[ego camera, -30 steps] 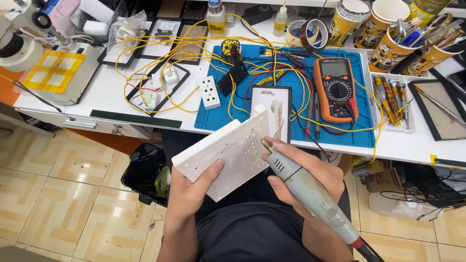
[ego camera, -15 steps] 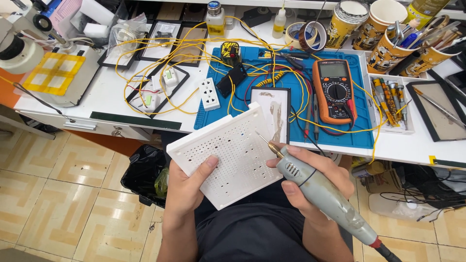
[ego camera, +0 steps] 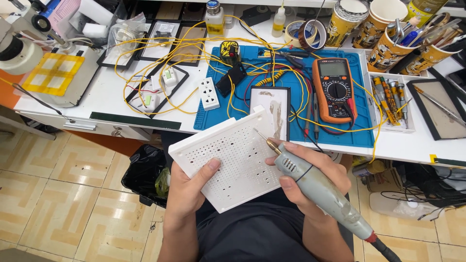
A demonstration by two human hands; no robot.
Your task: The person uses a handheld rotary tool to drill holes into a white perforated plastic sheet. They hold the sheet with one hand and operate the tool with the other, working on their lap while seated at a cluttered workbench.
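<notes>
Board point(ego camera: 233, 160) now flatter; cups point(ego camera: 383, 46) w/ tools.

Four paper cups point(ego camera: 388, 46), two bottles point(ego camera: 214, 17).

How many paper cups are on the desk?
4 at least. All stand at the desk's far right: a lidded cup, an empty white-inside cup, and two tool-filled cups. The picture's top edge may hide more.
</notes>
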